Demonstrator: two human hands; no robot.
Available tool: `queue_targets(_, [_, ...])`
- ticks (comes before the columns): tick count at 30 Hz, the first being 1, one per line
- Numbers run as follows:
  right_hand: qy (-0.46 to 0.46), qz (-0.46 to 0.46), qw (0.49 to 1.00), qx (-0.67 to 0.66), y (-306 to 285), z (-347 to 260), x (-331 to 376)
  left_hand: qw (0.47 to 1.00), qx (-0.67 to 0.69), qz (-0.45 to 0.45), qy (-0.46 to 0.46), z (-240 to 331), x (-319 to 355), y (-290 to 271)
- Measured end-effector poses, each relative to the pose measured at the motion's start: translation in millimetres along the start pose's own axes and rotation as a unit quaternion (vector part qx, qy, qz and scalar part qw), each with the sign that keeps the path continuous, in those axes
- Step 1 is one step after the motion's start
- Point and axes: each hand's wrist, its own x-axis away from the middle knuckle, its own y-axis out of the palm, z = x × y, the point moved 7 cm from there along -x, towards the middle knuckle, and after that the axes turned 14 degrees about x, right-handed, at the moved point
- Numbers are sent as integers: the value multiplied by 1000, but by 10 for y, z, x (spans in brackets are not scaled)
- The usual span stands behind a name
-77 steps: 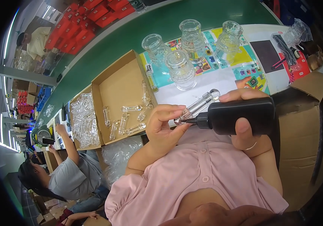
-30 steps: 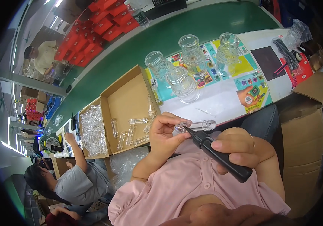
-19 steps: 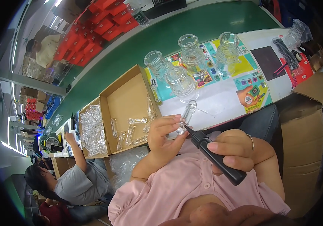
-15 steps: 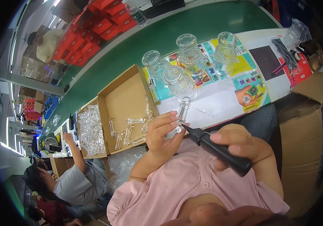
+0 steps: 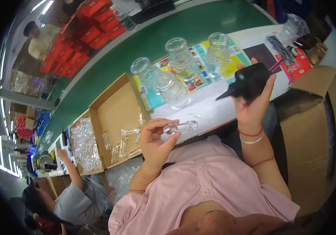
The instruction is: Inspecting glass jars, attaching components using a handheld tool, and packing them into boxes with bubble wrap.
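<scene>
In my left hand point(image 5: 156, 141) a small clear glass tube piece point(image 5: 183, 126) with a rounded bulb end is pinched between thumb and fingers, lying nearly level above the table's near edge. My right hand point(image 5: 250, 103) is raised on the right, wrapped around a black bottle point(image 5: 253, 80) whose narrow pointed nozzle aims left and slightly down. The nozzle is well apart from the glass piece. Beyond my hands stand several clear ribbed glass vessels, the nearest one point(image 5: 172, 90) on the white surface, another point(image 5: 218, 51) farther right.
An open cardboard box point(image 5: 115, 103) on the left holds several glass tube pieces. Next to it a box point(image 5: 85, 145) is filled with wrapped pieces. A thin clear sliver point(image 5: 194, 116) lies on the table. A large carton point(image 5: 309, 149) stands at right; a co-worker point(image 5: 78, 199) sits at left.
My right hand has lifted the black bottle up and right, away from the glass piece. My left hand has tipped the glass piece from upright to nearly level. The view has shifted somewhat.
</scene>
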Motion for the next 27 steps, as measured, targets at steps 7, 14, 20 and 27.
queue_targets(7, [-220, 320, 913, 122, -1717, -543, -826, 995, -75, -52, -41, -225, 1, -87])
queue_targets(14, [-146, 324, 907, 228, -1805, -277, -1557, 963, -232, -133, -45, -215, -74, 40])
queue_targets(20, [-117, 298, 875, 362, -1710, 47, -1925, 980, -121, -50, -151, -355, -61, -86])
queue_targets(27, [-242, 268, 448, 818, -1551, -82, -1895, 952, 170, 42, -251, -505, -98, -80])
